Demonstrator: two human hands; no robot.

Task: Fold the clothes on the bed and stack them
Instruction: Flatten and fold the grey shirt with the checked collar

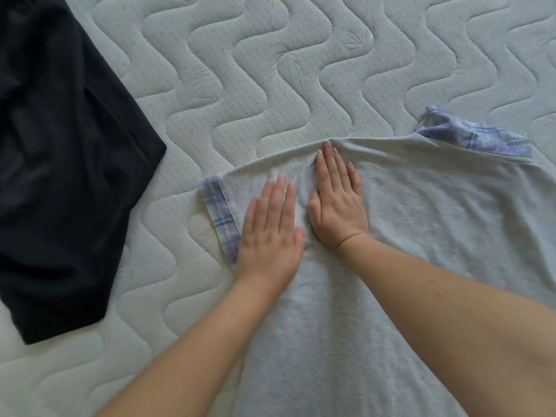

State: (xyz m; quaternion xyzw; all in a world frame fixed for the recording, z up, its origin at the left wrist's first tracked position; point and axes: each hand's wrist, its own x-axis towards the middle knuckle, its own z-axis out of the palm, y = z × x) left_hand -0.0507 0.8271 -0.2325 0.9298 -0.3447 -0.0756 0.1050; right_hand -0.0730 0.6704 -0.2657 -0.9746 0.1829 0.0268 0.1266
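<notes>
I see a pale quilted mattress (270,70) filling the view, stitched in wavy lines with small leaf motifs pressed into the padding; I can read no brand, label or writing on it or on anything else here.

Spread over the lower right of it lies a light grey knit garment (421,236), flat on the mattress, its far edge running in a shallow arc from left to right and its near part running out of view at the bottom. At upper left a dark navy garment (60,176) lies loosely rumpled, well apart from the grey one, with bare mattress between them.

The grey garment has blue-and-white plaid trim: a crumpled plaid piece (475,135) sticks out at its far right edge, and a straight plaid cuff band (221,218) finishes its left end.

My left hand (270,233) rests palm down on the grey fabric just beside the cuff band, fingers straight and together, holding nothing. My right hand (337,203) lies flat just beside it, fingers straight, the tips reaching the garment's far edge, where the cloth puckers slightly; it grips nothing either. Both bare forearms cross the grey cloth from the bottom edge.
</notes>
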